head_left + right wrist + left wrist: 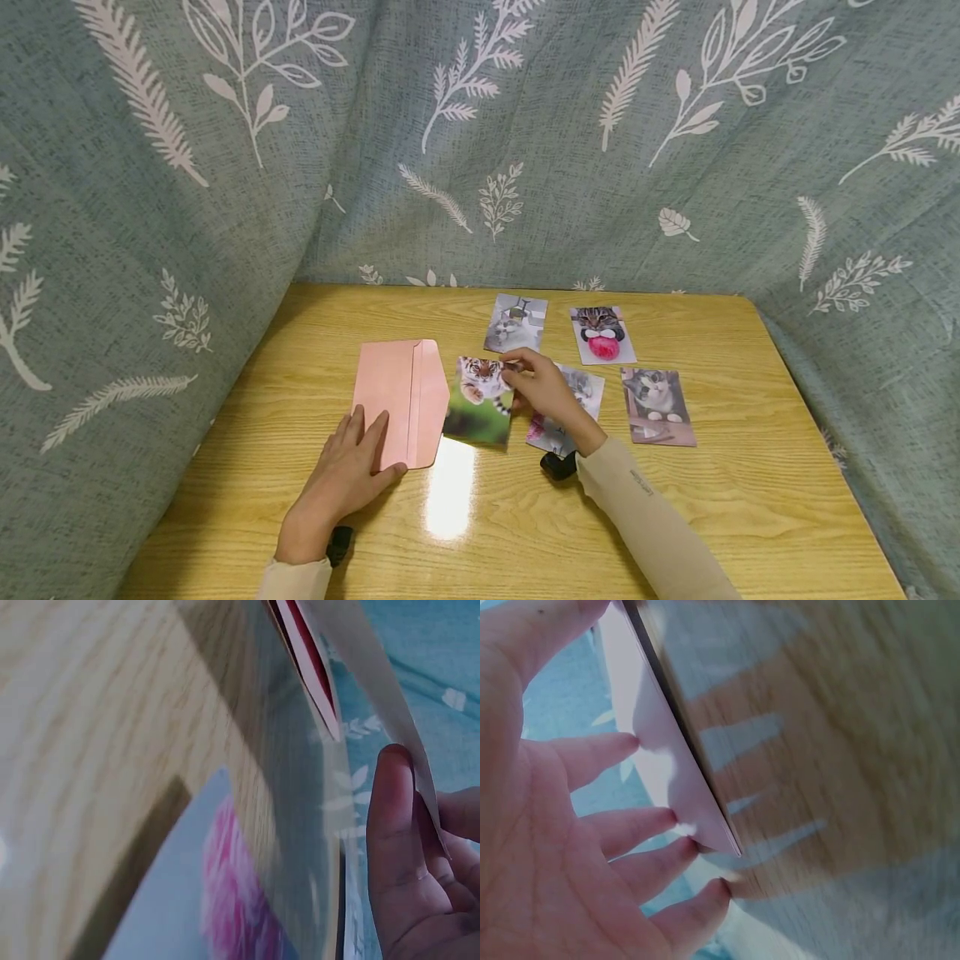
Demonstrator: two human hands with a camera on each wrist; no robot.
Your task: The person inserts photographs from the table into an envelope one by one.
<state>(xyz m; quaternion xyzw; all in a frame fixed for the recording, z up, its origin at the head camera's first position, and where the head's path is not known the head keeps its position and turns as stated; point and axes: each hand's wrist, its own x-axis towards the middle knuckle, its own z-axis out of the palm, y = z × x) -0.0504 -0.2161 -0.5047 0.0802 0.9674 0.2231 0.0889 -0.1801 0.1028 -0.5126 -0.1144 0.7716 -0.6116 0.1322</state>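
Observation:
My left hand (347, 467) rests with spread, straight fingers on the lower left part of a pink envelope (386, 392). The envelope lies on the table with its flap (433, 408) unfolded toward the right; its red inside shows in the right wrist view. Between thumb and fingers, my right hand (546, 390) pinches the right edge of a tiger cub photo card (480, 417). This card is raised off the table, its left edge close beside the flap. Under my right hand lies a cat card with a pink patch (232, 900), partly covered by the hand and wrist.
At the back lie a grey cat card (516, 321) and a tabby cat card with a pink ball (602, 337). Farther right is another cat card (658, 404). The wooden table (750, 500) meets a patterned blue-green curtain (525, 208) at its back and sides.

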